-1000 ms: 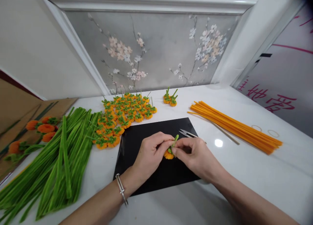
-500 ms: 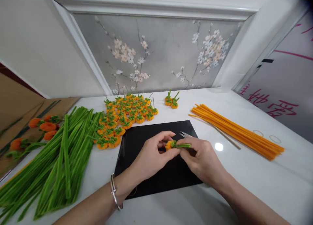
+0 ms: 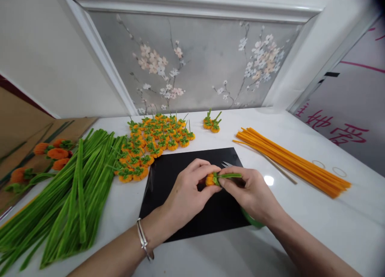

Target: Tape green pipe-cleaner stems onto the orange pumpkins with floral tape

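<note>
Above a black mat [image 3: 186,216], my left hand [image 3: 192,188] pinches a small orange pipe-cleaner pumpkin [image 3: 211,179] between thumb and fingers. From the pumpkin's top a green pipe-cleaner stem [image 3: 230,175] points to the right. My right hand [image 3: 251,192] is closed at the base of that stem, thumb and forefinger pressed together on it. The scissors [image 3: 227,163] lie on the mat behind my right hand, only their blade tips showing. Something green and round [image 3: 252,219] is partly hidden beneath my right hand.
Several finished orange pumpkins [image 3: 156,138] crowd the back left, with two more pumpkins [image 3: 215,127] behind the mat. Green pipe cleaners [image 3: 75,196] lie in a pile at left, orange pipe cleaners [image 3: 294,160] at right. Larger orange pumpkins [image 3: 57,153] sit on cardboard at far left.
The pumpkin and its stem have shifted slightly to the right and turned a little. My right hand has moved slightly right, and more of the green round thing beneath it shows.
</note>
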### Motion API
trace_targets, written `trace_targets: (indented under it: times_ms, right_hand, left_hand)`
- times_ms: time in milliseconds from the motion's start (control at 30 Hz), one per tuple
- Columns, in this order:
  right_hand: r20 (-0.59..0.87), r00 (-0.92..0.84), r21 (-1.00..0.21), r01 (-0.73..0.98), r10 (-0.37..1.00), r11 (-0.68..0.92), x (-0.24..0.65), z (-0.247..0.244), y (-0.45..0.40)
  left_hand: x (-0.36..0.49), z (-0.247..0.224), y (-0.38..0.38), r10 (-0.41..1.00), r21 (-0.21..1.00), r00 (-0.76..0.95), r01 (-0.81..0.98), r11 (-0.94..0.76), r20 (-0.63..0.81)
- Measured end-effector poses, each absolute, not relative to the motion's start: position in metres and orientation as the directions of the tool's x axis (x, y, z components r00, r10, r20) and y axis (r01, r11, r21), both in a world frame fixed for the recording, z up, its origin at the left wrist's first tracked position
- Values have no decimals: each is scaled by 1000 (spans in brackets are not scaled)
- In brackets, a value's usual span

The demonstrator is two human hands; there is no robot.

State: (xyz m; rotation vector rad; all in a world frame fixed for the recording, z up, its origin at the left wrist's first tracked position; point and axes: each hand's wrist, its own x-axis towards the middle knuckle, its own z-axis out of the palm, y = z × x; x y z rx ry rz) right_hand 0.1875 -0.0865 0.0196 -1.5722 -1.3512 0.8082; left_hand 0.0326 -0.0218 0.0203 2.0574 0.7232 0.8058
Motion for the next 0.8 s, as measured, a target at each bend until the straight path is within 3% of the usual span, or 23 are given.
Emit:
trace_targets:
  times_ms: [100, 167, 267, 333, 433, 600, 700, 800]
  right_hand:
    - [99, 192, -920, 392, 976, 16, 187, 21, -87]
    - [148, 179, -915, 399, 973, 66, 188, 22, -87]
    - [216, 147, -881, 455, 965, 127, 189, 24, -87]
    - [231, 123, -862, 486, 965, 144, 189, 25, -87]
    - [206, 122, -862, 492, 971, 121, 188, 24, -87]
    - [138, 214, -871, 492, 967, 15, 184, 19, -88]
    - [119, 218, -894, 448, 969, 9, 184, 18, -87]
    - [48, 197, -939, 342, 979, -22, 185, 22, -86]
  left_hand:
    - [32, 22, -23, 659, 727, 629, 210, -654, 412]
    - [31, 25, -22, 687, 797, 634, 178, -577, 356]
    - [28, 32, -16, 741, 989, 670, 81, -122, 36]
    - [25, 34, -10, 628, 963, 747, 58, 263, -216]
    - [22, 34, -4, 505, 891, 801, 77, 447, -322]
    - [25, 29, -5, 648, 970, 738, 36, 239, -187]
    - [28, 28, -9, 717, 997, 697, 61, -50, -6]
    - [29, 28, -13, 695, 924, 696, 121, -362, 181]
